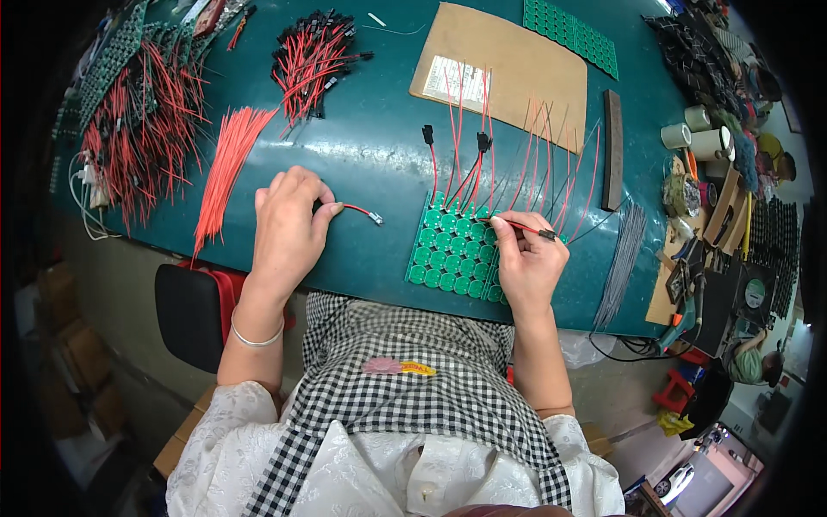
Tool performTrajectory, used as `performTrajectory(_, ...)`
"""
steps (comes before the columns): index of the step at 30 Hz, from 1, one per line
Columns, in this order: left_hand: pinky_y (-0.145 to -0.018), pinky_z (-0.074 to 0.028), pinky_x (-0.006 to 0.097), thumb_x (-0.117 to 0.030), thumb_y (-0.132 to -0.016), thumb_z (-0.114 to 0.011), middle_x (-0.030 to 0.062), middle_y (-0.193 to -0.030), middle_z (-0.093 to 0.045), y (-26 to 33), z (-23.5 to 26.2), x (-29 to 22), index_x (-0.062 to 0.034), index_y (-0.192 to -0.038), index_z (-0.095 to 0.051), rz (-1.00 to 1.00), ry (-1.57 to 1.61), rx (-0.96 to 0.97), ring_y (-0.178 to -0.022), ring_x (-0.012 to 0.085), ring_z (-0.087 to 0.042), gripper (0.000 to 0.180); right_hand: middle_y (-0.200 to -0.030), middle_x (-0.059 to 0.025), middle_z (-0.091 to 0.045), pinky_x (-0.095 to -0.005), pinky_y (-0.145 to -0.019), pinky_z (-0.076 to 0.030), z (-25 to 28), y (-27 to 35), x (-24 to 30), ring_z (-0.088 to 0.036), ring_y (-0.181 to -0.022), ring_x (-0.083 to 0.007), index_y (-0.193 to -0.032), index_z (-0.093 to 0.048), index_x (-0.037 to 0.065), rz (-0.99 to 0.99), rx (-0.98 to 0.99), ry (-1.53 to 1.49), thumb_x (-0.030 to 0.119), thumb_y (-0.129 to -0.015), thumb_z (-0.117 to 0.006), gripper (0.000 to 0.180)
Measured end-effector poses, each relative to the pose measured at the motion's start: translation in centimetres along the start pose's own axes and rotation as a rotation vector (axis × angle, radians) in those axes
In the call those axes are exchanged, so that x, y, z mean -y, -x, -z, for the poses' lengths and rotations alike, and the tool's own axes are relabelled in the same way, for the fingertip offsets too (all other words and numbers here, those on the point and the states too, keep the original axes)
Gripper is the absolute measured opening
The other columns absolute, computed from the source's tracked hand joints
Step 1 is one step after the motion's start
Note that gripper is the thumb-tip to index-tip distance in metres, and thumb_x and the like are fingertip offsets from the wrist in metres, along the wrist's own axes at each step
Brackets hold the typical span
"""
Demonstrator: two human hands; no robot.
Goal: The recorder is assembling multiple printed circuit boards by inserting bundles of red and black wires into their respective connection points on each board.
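My left hand (293, 215) is closed in a pinch on a short red-and-black wire lead (353, 208), whose small plug points right. My right hand (527, 263) pinches another wire lead (521, 226) with a black connector at its end, over the right part of a green circuit board panel (448, 250). That panel lies flat near the table's front edge and is divided into rows of round boards. Along its far edge stand several thin red and dark wires (534, 155). Two black connectors (483, 142) rise there on red leads. The fingertips hide part of the wire ends.
Left on the green table (362, 103) lie a bundle of red wires (228, 164), a heap of connector leads (314, 65) and wired boards (142, 129). Beyond the panel are cardboard (517, 60) and more boards (573, 34). To the right sit a dark bar (612, 151) and grey wires (622, 263).
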State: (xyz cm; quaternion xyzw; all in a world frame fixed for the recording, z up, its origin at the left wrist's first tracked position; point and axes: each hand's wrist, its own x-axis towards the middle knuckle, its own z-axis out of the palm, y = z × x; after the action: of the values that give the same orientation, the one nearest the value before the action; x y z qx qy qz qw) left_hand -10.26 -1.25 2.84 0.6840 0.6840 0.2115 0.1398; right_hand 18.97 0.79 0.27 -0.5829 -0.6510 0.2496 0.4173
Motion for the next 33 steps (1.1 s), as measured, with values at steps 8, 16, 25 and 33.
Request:
performTrajectory(8, -0.075, -0.048, 0.03, -0.001, -0.093, -0.067, 0.0076, -0.082, -0.065, -0.1, -0.6, 0.1, -0.0008, -0.093, -0.058, 0.077, 0.287, -0.017, -0.079, 0.0166, -0.064, 0.009, -0.077, -0.0095, -0.069, -0.0283, -0.053, -0.047, 0.1, -0.2, 0.2, -0.062, -0.059, -0.0158, -0.087, -0.073, -0.001, 0.035, 0.0, 0.005, 0.002, -0.086, -0.078, 0.006)
performTrajectory(16, -0.07, -0.05, 0.024, -0.002, -0.1, -0.06, 0.0068, -0.078, -0.068, -0.2, -0.7, -0.3, 0.0006, -0.097, -0.055, 0.15, 0.593, -0.049, -0.075, 0.0101, -0.065, 0.007, -0.077, -0.0098, -0.069, -0.0278, -0.053, -0.048, 0.2, -0.1, 0.2, -0.062, -0.06, -0.0157, -0.087, -0.073, -0.001, 0.033, 0.005, 0.023, 0.001, -0.085, -0.078, 0.005)
performTrajectory(25, -0.067, -0.045, 0.022, -0.009, -0.104, -0.057, 0.0064, -0.081, -0.07, -0.2, -1.6, 0.1, -0.0019, -0.1, -0.054, 0.142, 0.813, -0.077, -0.072, 0.0069, -0.059, 0.009, -0.077, -0.0099, -0.069, -0.028, -0.053, -0.048, 0.1, -0.1, 0.2, -0.062, -0.06, -0.016, -0.087, -0.073, -0.001, 0.049, 0.003, 0.022, 0.0, -0.084, -0.078, 0.006)
performTrajectory(33, -0.048, -0.024, 0.017, -0.015, -0.108, -0.052, 0.0089, -0.085, -0.069, 0.0, -1.8, 0.4, -0.0075, -0.107, -0.053, 0.248, 1.173, -0.003, -0.053, -0.0006, -0.033, 0.008, -0.077, -0.0097, -0.068, -0.0287, -0.052, -0.048, -0.4, 0.2, 0.0, -0.062, -0.058, -0.0173, -0.086, -0.073, 0.001, 0.084, -0.049, 0.047, 0.001, -0.085, -0.078, 0.006)
